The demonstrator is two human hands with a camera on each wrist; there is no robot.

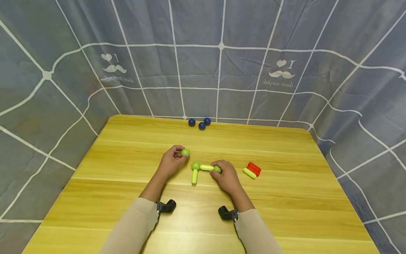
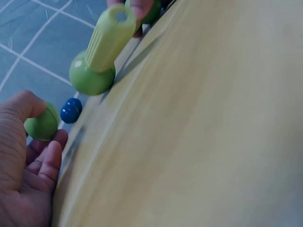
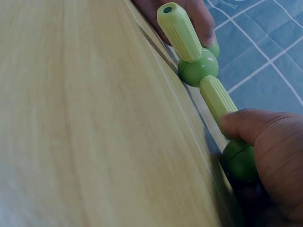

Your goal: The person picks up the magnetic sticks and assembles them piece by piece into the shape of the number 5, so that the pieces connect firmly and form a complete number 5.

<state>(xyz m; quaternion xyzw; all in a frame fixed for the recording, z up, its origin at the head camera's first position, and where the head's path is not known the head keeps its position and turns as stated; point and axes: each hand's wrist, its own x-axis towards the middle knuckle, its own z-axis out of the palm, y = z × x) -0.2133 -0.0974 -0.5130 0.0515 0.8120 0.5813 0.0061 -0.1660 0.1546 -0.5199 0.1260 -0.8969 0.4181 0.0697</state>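
My left hand (image 1: 169, 163) pinches a loose green ball (image 1: 185, 152) between thumb and fingers, just above the wooden table. Beside it is a joined ball-and-rod piece: a green corner ball (image 1: 195, 165) bears one ribbed yellow-green rod (image 1: 194, 177) toward me and another rod (image 1: 207, 167) to the right. That second rod ends in another green ball (image 1: 217, 169), where my right hand (image 1: 227, 178) grips the piece. In the right wrist view the thumb (image 3: 241, 124) presses near the joint of rod and end ball (image 3: 239, 161). The near rod's free end shows a hole.
Three dark blue balls (image 1: 202, 126) sit at the table's far edge. Right of my right hand lie red rods (image 1: 254, 168) and a yellow-green rod (image 1: 249, 173). A grey checked curtain (image 1: 203, 67) surrounds the wooden table (image 1: 285, 211).
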